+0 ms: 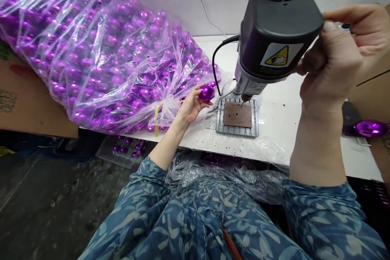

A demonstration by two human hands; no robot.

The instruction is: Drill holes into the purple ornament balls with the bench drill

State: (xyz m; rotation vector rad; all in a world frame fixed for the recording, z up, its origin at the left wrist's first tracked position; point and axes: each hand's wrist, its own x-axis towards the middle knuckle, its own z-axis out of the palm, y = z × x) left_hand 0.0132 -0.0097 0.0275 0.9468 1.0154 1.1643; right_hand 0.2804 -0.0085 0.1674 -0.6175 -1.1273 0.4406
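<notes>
My left hand is closed around a shiny purple faceted ball, held by thumb and fingers just left of a small bench drill press. Under the drill's bit lies a brown square board with a small hole, on the slotted metal base. Dark crumbs are scattered over the board. My right hand is raised at the right side of the drill's black housing, thumb and forefinger by its corner, the other fingers curled. Whatever those fingers grip is hidden behind the hand.
A large clear bag of purple balls, tied with a yellow strip, fills the left side. Cardboard sits beneath it. Another purple ball lies at far right. Clear plastic sheeting drapes below the white table edge. A black cable loops beside the drill.
</notes>
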